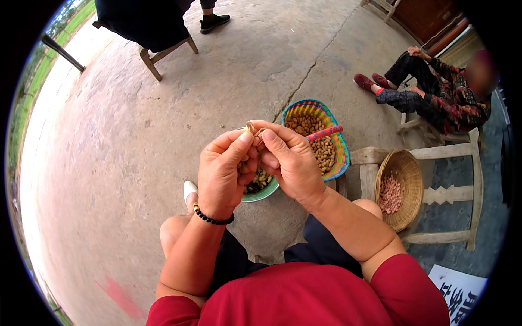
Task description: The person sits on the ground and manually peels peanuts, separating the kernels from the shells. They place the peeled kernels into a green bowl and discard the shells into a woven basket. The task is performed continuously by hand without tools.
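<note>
Both my hands meet in front of me, thumbs and forefingers pinching a peanut pod [257, 134] that looks split. My left hand [226, 163], with a black bead bracelet on its wrist, grips one part of the shell. On the other part close the fingertips of my right hand [291, 159]. Below them, partly hidden by my hands, a green-rimmed basin [267, 191] holds pale shells. Just beyond my right hand stands a colourful woven basket [344, 157] with a red-wrapped handle, filled with unshelled peanuts [324, 153]. What my curled lower fingers hold is hidden.
At my right, a wicker basket [410, 179] of pink shelled peanuts [391, 193] rests on a wooden chair [448, 193]. One person [440, 93] sits at the far right. Another sits on a chair [151, 65] at upper left. A sheet bearing writing [454, 281] lies lower right.
</note>
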A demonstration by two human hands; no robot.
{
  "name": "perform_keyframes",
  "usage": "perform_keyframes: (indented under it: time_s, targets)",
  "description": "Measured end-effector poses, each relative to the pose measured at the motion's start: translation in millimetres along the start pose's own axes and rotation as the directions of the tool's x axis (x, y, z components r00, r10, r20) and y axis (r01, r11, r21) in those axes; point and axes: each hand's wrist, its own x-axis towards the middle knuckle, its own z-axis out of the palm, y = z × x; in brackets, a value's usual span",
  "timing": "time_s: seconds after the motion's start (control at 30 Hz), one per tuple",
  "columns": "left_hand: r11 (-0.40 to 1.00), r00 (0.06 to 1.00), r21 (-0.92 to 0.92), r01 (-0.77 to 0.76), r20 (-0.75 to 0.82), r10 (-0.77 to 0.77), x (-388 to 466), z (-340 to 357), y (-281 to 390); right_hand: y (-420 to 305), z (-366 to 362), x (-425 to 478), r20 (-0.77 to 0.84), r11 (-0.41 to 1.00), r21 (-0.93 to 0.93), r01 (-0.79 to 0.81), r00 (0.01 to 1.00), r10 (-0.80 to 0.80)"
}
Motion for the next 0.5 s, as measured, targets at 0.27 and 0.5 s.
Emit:
perform_keyframes:
  time_s: [0.27,0.5]
  targets:
    - [0.452,0.827,0.735,-0.506,0.265,0.496,-1.8,2.8,-1.2,6.1,-10.7,7.4,0.014,0.959,0.193,-0.207,0.978,0.208]
    - [0.631,0.905,0.672,-0.387,0.146,0.399,2.5,-2.6,-5.3,5.5,-11.9,7.5,0.013,0.917,0.267,-0.296,0.953,0.304]
